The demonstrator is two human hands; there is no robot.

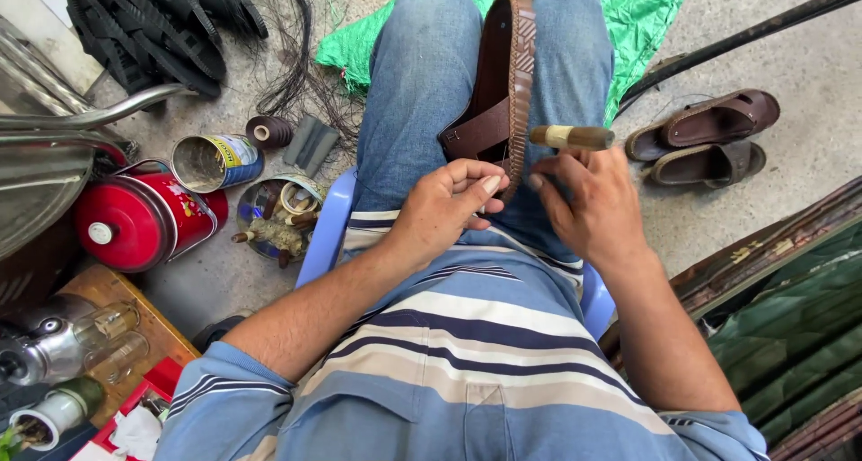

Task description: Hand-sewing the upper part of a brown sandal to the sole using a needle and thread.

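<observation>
A brown leather sandal [505, 75] stands on edge between my jeans-clad knees, its patterned sole edge facing up and its strap to the left. My left hand [446, 205] rests on my lap with fingers curled, pinching at the sandal's near end. My right hand [588, 201] sits just right of it and grips a tool with a wooden handle [575, 138], which sticks out sideways above the fingers. What lies between the fingertips of both hands is too small to make out.
I sit on a blue plastic chair [325, 237]. Left on the concrete floor: a red canister [144, 220], an open tin can [215, 161], a tin of tools [277, 219], a thread spool [268, 131], stacked black soles [153, 26]. A brown sandal pair [709, 138] lies right.
</observation>
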